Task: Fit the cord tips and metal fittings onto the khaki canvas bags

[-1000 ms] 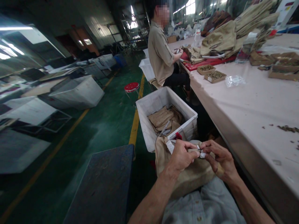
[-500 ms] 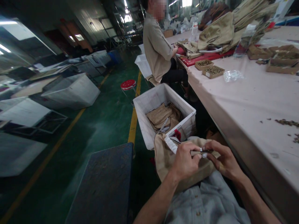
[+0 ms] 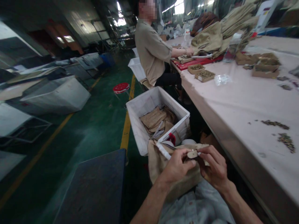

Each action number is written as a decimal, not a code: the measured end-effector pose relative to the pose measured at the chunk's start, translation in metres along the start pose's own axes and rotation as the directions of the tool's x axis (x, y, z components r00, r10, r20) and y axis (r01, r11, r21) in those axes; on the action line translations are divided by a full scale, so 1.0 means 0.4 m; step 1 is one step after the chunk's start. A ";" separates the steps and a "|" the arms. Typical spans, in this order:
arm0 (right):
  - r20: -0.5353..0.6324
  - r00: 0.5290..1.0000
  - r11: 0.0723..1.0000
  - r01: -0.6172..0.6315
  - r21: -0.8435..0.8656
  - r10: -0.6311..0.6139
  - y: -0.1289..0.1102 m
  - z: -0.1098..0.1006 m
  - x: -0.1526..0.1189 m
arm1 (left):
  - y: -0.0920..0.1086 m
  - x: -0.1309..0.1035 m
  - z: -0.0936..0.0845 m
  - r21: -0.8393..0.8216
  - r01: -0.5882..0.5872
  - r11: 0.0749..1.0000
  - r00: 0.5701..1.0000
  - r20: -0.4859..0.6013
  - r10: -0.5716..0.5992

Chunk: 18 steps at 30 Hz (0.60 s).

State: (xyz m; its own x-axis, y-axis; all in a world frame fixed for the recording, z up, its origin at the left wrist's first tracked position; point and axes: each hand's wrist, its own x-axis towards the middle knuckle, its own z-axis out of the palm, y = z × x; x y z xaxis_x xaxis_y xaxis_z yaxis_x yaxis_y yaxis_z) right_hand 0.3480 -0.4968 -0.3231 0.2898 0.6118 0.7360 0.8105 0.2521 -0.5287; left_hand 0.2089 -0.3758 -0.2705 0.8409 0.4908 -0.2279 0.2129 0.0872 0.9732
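A tan canvas piece, seemingly a bag, lies across my lap, with a white-wrapped strip along its upper side. Over it, my left hand pinches a small round-ended tan tab between thumb and fingers. A little dark mark or hole shows on the tab's flat face. From the other side, my right hand closes thumb and fingers at the tab's right end. Something small and white shows at those fingertips, too small to name. The tab's lower part is hidden behind my fingers.
A white plastic crate with folded tan cloth stands just ahead. On the long table to my right are small metal pieces and boxes of studs. A dark blue-topped surface is at left. A co-worker sits beyond the crate.
The tab has turned from edge-on to show its flat face, and my right hand has shifted round its end. The co-worker's arm now reaches farther over the table. My view has swung slightly right.
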 end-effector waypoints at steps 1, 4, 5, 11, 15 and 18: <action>-0.027 1.000 1.000 0.005 -0.005 -0.005 -0.002 -0.008 0.009 | 0.011 0.008 -0.002 -0.081 0.019 0.996 0.997 0.070 -0.014; -0.088 0.996 1.000 0.003 -0.017 -0.004 0.008 -0.025 0.032 | 0.026 0.044 -0.010 -0.156 0.057 0.986 0.993 0.113 -0.039; -0.090 0.996 0.999 0.000 -0.035 -0.003 0.015 -0.030 0.037 | 0.026 0.059 -0.011 -0.150 0.059 0.987 0.991 0.129 -0.039; 0.053 0.993 0.984 -0.101 -0.144 0.110 0.015 -0.096 0.034 | 0.023 0.105 0.000 0.050 -0.024 0.998 0.974 0.227 0.012; 0.139 0.923 0.928 -0.339 -0.154 0.360 0.072 -0.225 0.018 | 0.026 0.107 -0.011 0.122 0.027 0.992 0.986 0.162 -0.047; -0.177 0.768 0.685 -0.633 -0.360 0.616 0.181 -0.381 -0.005 | 0.023 0.106 -0.034 0.106 0.063 0.992 0.990 0.122 -0.076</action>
State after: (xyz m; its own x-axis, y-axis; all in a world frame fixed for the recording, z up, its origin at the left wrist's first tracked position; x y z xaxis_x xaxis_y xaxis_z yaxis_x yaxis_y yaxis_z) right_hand 0.4836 -0.5939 -0.2985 0.8116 0.4924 0.3143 0.5556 -0.4846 -0.6756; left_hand 0.2396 -0.3424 -0.2707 0.8767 0.3736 -0.3031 0.3170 0.0253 0.9481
